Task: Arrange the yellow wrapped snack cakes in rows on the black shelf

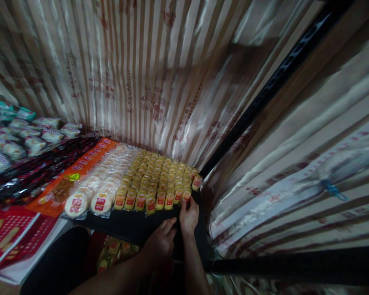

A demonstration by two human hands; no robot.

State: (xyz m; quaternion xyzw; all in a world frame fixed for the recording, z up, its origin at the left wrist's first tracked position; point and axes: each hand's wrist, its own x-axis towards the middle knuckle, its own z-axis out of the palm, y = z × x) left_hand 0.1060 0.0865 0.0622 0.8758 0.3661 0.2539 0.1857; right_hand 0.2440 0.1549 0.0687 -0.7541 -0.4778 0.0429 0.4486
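Observation:
On a dark table (132, 223) stand tight rows of small yellow wrapped cakes (150, 200) with red and orange labels. My right hand (189, 215) reaches to the front right of these rows. Its thumb and fingers close on one wrapped cake (186, 194) at the end of the front row. My left hand (161, 241) lies over the table's front edge, left of my right hand. Its fingers stretch forward, loosely bent, with nothing seen in them. The underside of that hand is hidden.
Left of the cakes lie rows of white round crackers (101, 203), an orange packet (60, 190), dark glossy packets (49, 172) and white bags (33, 143). More yellow packs (113, 252) sit below the table edge. A black pole (264, 94) and striped sheeting (126, 73) border the table.

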